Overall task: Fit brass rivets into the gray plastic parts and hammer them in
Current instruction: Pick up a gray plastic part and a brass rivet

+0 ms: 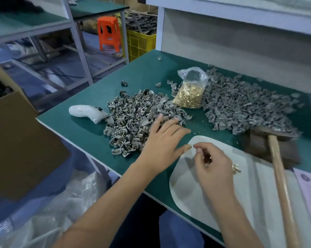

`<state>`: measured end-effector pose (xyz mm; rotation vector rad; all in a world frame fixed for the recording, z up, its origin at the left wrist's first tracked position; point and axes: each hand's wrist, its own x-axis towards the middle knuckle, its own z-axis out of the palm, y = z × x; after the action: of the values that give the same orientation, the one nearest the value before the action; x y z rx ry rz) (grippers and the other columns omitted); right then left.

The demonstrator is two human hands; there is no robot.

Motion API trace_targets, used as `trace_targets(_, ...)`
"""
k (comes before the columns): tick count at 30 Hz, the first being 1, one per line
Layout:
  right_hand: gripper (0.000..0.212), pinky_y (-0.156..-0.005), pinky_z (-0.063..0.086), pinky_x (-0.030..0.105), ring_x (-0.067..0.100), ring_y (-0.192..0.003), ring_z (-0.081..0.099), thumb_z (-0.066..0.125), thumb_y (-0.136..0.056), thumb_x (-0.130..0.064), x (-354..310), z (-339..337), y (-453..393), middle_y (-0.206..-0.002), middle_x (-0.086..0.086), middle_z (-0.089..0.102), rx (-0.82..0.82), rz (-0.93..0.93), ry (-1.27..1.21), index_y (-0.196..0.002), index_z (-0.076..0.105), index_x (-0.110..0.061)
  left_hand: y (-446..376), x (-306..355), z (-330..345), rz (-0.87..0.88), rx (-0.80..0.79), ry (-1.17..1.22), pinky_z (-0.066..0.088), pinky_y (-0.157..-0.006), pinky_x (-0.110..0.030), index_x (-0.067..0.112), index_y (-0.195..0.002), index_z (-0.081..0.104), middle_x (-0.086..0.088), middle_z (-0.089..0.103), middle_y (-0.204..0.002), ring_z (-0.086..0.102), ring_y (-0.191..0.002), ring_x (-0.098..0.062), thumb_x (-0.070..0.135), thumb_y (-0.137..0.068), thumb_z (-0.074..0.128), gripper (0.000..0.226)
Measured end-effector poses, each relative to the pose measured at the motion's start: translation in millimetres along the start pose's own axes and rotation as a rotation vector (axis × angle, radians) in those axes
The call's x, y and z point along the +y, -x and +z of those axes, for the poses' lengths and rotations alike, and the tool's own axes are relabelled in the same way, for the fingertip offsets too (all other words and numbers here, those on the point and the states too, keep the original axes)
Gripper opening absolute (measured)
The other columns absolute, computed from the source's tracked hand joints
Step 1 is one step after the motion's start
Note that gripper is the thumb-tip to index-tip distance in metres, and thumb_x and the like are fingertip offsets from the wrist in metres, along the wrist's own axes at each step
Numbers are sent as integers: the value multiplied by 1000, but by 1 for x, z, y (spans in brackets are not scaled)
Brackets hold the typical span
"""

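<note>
Two heaps of gray plastic parts lie on the green table: a left pile point(136, 115) with brass showing in many pieces, and a right pile point(240, 104). Between them stands a clear bag of brass rivets point(189, 97). My left hand point(161, 138) lies flat, fingers spread, at the near edge of the left pile and holds nothing. My right hand point(212, 163) hovers over the white pad point(249, 190) with fingers curled around several small brass rivets. A few loose rivets point(236, 168) rest on the pad beside it. A wooden-handled hammer point(279, 169) lies on the right.
A white crumpled glove point(88, 112) lies left of the piles. A brown cardboard box point(17, 140) stands off the table's left, with clear plastic sheeting point(61, 208) below. An orange stool point(109, 34) and a yellow crate point(142, 42) stand behind. A white shelf wall point(240, 42) backs the table.
</note>
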<state>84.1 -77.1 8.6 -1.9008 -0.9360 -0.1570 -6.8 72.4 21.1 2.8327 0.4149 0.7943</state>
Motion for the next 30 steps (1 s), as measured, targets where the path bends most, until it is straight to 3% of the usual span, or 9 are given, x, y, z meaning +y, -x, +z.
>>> trace_targets(3, 23, -78, 52, 34, 14, -84, 62, 59, -95, -10, -7, -6, 0, -96, -8, 67, 94, 18, 31, -114, 68, -19, -12, 21, 4, 11, 94, 117, 34, -114, -43, 21, -108, 74, 7, 72, -105, 63, -115, -19, 30, -97, 65, 16)
trace_targets(6, 34, -73, 46, 21, 10, -88, 58, 56, -97, -18, -22, -20, 8, -102, -7, 61, 162, -44, 154, -131, 58, -22, -23, 38, 10, 14, 105, 225, 39, -98, -36, 20, -97, 72, 8, 69, -93, 64, -97, -20, 15, -90, 66, 10)
trace_targets(10, 22, -67, 52, 30, 14, -80, 60, 56, -98, -15, -32, -58, 22, -96, -2, 68, 221, -214, 188, -112, 73, -15, -39, 68, 21, -45, 18, 430, 39, -99, -41, 26, -89, 65, 15, 64, -87, 59, -94, -15, 9, -83, 65, 18)
trace_targets(14, 18, -72, 45, 17, 1, -78, 50, 59, -99, -12, -28, -110, 13, -94, -4, 70, 303, -232, 165, -109, 75, -12, -66, 97, 40, -58, -98, 695, 52, -90, -50, 17, -102, 73, 6, 71, -95, 66, -95, -23, 2, -86, 68, 22)
trace_targets(17, 15, -72, 43, 15, -4, -79, 48, 64, -96, -10, -9, -140, 2, -94, -12, 68, 314, -123, 244, -106, 75, -14, -89, 110, 62, -35, -160, 502, 50, -95, -46, 26, -113, 70, 9, 71, -108, 64, -106, -16, 23, -95, 66, 19)
trace_targets(22, 15, -75, 54, 32, 0, -81, 59, 64, -95, -10, 24, -162, -9, -98, -8, 73, 249, -22, 259, -103, 75, -16, -117, 95, 89, -110, -203, 40, 36, -109, -51, 29, -136, 55, -5, 55, -136, 46, -131, -30, 34, -96, 65, 41)
trace_targets(26, 17, -76, 54, 38, 5, -85, 62, 60, -95, -19, 38, -164, -31, -96, -15, 73, 151, 74, 250, -102, 74, -26, -120, 81, 102, -202, -180, -66, 39, -101, -53, 25, -135, 55, -15, 58, -129, 51, -122, -39, 47, -93, 66, 48)
trace_targets(30, 17, -77, 54, 37, 7, -89, 63, 58, -97, -24, 43, -158, -57, -97, -14, 73, -26, 54, 307, -103, 73, -30, -117, 73, 105, -278, -94, -150, 39, -95, -54, 10, -132, 53, -21, 60, -122, 55, -116, -42, 54, -89, 68, 63)
